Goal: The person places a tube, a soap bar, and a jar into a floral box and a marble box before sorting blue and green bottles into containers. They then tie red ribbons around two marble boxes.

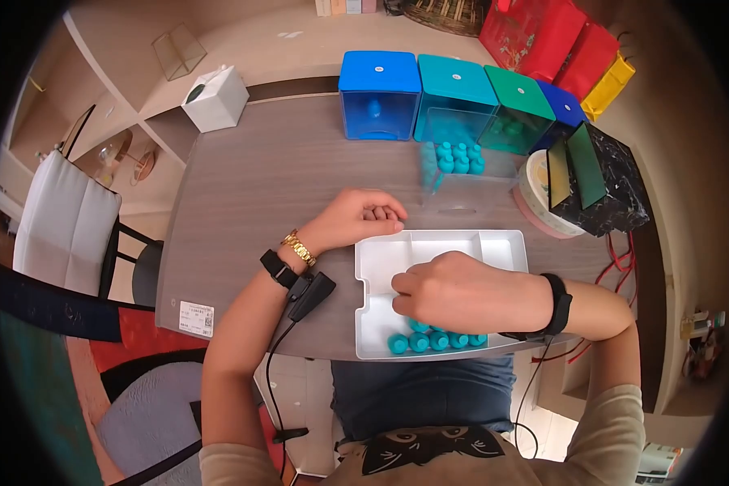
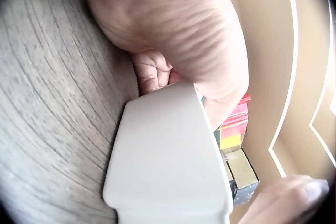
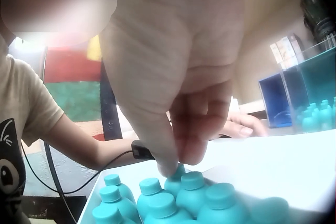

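A white divided tray (image 1: pixel 382 253) lies near the table's front edge, with several small teal bottles (image 1: pixel 438 340) standing in its front compartment. Over them my right hand (image 1: pixel 466 287) reaches down, knuckles up. In the right wrist view, its thumb and fingers pinch the cap of one teal bottle (image 3: pixel 175 181) among the others. My left hand (image 1: pixel 355 220) rests on the table at the tray's back left corner, fingers loosely curled and holding nothing. The left wrist view has that hand right at the tray's outer wall (image 2: pixel 165 156).
Behind the tray, a clear drawer (image 1: pixel 470 197) holding more teal bottles (image 1: pixel 460 159) extends from the teal box (image 1: pixel 458 77). Blue box (image 1: pixel 379 73) and green box (image 1: pixel 520 87) flank it. A black marbled box (image 1: pixel 616 186) sits on a round container (image 1: pixel 535 198) at right. A white tissue box (image 1: pixel 216 101) stands far left.
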Demonstrator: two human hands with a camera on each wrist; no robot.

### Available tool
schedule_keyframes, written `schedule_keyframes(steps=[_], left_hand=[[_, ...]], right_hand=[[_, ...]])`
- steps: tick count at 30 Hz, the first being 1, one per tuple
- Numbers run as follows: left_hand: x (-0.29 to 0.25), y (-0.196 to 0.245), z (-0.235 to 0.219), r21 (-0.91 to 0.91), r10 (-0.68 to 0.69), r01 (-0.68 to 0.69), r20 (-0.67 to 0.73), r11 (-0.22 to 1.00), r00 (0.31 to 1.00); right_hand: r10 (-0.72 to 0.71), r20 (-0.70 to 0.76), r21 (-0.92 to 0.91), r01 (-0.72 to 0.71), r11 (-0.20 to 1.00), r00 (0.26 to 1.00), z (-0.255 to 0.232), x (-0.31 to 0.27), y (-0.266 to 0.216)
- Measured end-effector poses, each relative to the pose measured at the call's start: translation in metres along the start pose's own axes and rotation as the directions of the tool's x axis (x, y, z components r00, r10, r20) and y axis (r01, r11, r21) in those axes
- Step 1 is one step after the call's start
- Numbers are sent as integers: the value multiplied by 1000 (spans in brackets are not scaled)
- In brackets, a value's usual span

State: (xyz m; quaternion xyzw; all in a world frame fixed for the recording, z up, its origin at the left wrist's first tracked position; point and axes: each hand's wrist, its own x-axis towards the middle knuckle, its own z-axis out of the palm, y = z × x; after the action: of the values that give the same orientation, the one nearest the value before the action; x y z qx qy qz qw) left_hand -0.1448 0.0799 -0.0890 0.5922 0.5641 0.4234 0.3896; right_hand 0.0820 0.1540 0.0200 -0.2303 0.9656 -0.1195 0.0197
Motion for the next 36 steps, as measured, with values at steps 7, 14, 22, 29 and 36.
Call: schedule_keyframes(steps=[7,14,22,29,36], left_hand=[[1,-2,0,15,23,-23,-1,1000,1000],[1,1,0,-9,17,-17,20,1000,1000],[1,-2,0,18,31,-31,9,999,999],[0,0,0,35,21,-22,6,999,1000],[0,-1,1,30,27,-27,-7,999,1000]], right_hand=[[43,2,68,-43,997,999,0,2,6],[180,-67,325,-149,934,981,-21,1,15],[487,-319,417,-341,842,813,-90,-25,43],[398,-384,-44,-447,893,833,-79,-38,115],[458,-106,97,-449,888,883,-46,-22,145]])
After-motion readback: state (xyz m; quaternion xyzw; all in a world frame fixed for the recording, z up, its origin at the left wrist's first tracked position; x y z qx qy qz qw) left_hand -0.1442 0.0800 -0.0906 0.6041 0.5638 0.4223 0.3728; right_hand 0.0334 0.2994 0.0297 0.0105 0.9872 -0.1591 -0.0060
